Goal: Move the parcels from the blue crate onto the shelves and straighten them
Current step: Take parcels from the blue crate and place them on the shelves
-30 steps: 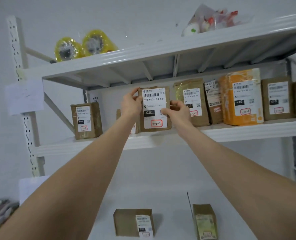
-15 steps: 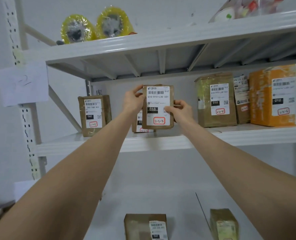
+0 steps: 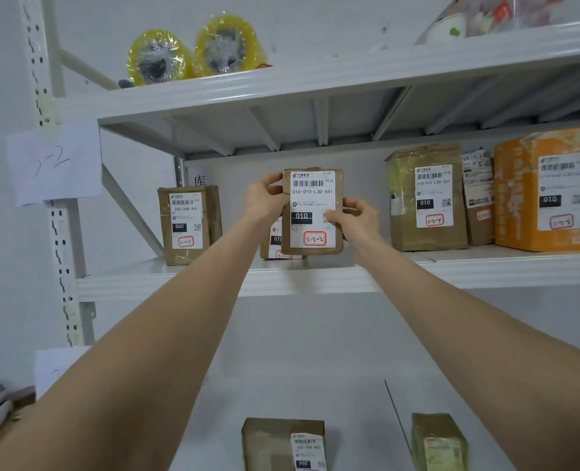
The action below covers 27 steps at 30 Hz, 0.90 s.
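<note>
Nearest, on the lower shelf (image 3: 349,436), two brown parcels are seen: a broad one (image 3: 283,443) and a narrower one (image 3: 439,440), well apart.

Above them a labelled parcel (image 3: 312,212) is held upright over the front edge of the middle shelf (image 3: 315,278), label outward. Whether its bottom touches the shelf cannot be told. It is grasped at both sides. The left hand (image 3: 265,202) is curled round the upper left edge, and the lower right edge is pinched by the right hand (image 3: 358,219), thumb laid on the label.

The parcel is judged light and fairly stiff, and its taped skin is likely a little slick. The side edges are therefore the place to hold it, and it can be squared by nudging at the corners.

Just behind it a smaller parcel (image 3: 275,243) is partly hidden. Toward the shelf's left end a brown box (image 3: 188,224) stands alone. To the right a row is formed by a taped box (image 3: 426,198), a thin packet (image 3: 479,198) and an orange parcel (image 3: 550,192).

A paper note (image 3: 56,161) is fixed to the left upright. On the top shelf (image 3: 315,85) two yellow tape rolls (image 3: 193,52) are kept against a plain white wall (image 3: 315,22).
</note>
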Motion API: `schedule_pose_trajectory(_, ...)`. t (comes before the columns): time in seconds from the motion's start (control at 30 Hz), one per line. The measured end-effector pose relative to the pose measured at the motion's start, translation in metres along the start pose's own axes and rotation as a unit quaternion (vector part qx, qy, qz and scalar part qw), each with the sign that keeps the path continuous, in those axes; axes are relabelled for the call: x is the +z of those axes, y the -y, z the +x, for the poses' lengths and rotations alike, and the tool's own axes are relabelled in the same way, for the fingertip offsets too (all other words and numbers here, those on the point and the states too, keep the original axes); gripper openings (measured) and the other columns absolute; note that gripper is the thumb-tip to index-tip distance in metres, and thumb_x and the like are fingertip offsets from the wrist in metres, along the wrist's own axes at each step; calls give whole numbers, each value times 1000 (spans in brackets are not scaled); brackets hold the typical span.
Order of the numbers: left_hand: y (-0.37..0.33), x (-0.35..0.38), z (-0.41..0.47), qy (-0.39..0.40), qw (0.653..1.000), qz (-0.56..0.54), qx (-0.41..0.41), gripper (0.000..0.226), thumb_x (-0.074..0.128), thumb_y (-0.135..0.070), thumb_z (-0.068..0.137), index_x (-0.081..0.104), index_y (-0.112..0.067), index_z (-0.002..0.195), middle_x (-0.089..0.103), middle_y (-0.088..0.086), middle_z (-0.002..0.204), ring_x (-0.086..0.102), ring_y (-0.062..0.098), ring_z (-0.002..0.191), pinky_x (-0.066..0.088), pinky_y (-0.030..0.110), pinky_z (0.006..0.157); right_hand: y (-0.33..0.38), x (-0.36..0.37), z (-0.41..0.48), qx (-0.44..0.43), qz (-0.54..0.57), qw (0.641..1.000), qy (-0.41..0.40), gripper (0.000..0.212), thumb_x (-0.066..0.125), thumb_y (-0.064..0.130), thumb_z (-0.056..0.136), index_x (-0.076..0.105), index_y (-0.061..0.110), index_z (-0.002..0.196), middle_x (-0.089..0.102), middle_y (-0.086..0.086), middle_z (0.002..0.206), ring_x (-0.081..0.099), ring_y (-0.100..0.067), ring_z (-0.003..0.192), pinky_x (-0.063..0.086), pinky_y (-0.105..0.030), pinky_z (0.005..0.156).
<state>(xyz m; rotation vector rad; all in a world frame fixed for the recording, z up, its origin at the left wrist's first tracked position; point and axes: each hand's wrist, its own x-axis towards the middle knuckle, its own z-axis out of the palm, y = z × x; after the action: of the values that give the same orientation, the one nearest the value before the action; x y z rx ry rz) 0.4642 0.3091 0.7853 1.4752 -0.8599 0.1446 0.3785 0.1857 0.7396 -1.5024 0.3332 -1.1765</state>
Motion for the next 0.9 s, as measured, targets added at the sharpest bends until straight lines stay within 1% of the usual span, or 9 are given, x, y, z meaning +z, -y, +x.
schedule_pose_trajectory(0.03,0,4,-1,4,1000,0,-2,50,56,-4,92,43,-17,139,65,7,120,63,18,91,56,26,68,0,-3,-1,0,-3,1000,-3,27,71,9,84,53,18,103,67,-7,114,69,-22,84,57,-27,63)
schedule_pose_trajectory(0.13,0,14,-5,8,1000,2,-3,55,57,-5,92,40,-20,142,63,6,122,60,18,93,54,23,64,0,-14,-2,-1,-6,1000,-6,28,70,7,84,55,16,106,68,-7,115,69,-21,86,57,-28,64)
schedule_pose_trajectory(0.17,0,17,-6,8,1000,1,-3,57,57,-6,92,38,-21,143,63,6,124,60,18,95,55,24,66,1,-17,-3,-2,-7,1000,-7,29,70,7,84,55,15,108,68,-7,114,69,-21,85,57,-26,63)
schedule_pose_trajectory(0.3,-4,27,-12,16,1000,3,-6,60,59,-9,91,35,-24,145,62,7,126,61,22,104,56,37,83,2,-28,-7,-6,-12,1000,-15,30,70,8,85,56,16,110,68,-5,114,65,-10,70,50,-16,47)
schedule_pose_trajectory(0.37,-6,29,-14,19,1000,4,-7,61,60,-9,91,36,-25,144,64,6,123,62,20,99,56,34,80,3,-32,-9,-7,-12,1000,-18,30,70,9,85,56,16,111,68,-4,114,63,-8,67,47,-14,43)
schedule_pose_trajectory(0.53,-10,30,-17,29,1000,-4,3,56,58,-8,92,39,-24,142,66,2,117,62,10,81,54,22,63,5,-37,-11,-9,2,1000,-20,28,69,9,86,56,17,109,68,-4,115,63,-8,67,48,-14,44)
schedule_pose_trajectory(0.67,-9,25,-16,43,999,-5,4,61,58,-8,92,34,-23,145,62,4,125,60,16,93,53,22,65,6,-32,-12,-15,1,1000,-23,26,68,9,86,54,18,106,67,-4,115,65,-13,74,48,-14,45)
schedule_pose_trajectory(0.83,-3,11,-7,54,998,-14,6,67,56,-4,92,28,-26,147,55,8,134,58,17,101,53,20,60,2,-15,-9,-25,-7,999,-23,31,68,11,87,56,15,115,67,-4,117,66,-16,79,51,-18,50)
schedule_pose_trajectory(0.9,3,1,-1,45,999,-8,13,66,55,-3,92,28,-27,147,55,8,134,60,18,102,55,23,65,1,-1,-7,-28,-14,999,-18,31,68,11,87,56,15,115,66,-4,117,66,-16,79,51,-19,52)
